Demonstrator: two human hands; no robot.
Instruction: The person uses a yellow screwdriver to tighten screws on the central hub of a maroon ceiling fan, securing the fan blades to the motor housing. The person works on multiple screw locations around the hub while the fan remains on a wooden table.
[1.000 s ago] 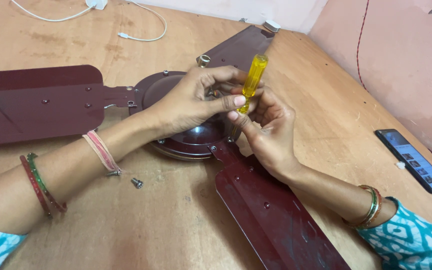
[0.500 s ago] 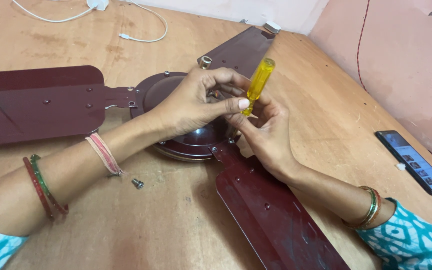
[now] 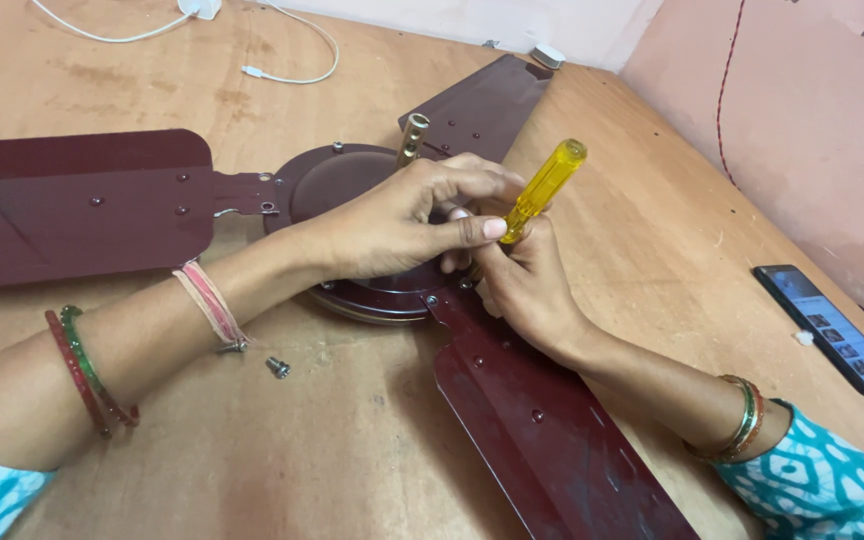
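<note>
The right hand (image 3: pixel 522 285) is gripping a yellow translucent-handled screwdriver (image 3: pixel 544 190), tip at the maroon metal ceiling fan hub (image 3: pixel 352 180) on the counter (image 3: pixel 652 220); left-hand fingers (image 3: pixel 472 230) are pinching its shaft; one loose silver screw (image 3: pixel 277 367) is lying already out, others remaining.

Soft, even indoor light, fairly bright; faint shadows lie under the forearms. Mild sheen on the maroon fan blade (image 3: pixel 552 440) at lower right. Focus sharp throughout.

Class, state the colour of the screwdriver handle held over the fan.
Translucent yellow. The screwdriver handle shows best in the head view.
</note>
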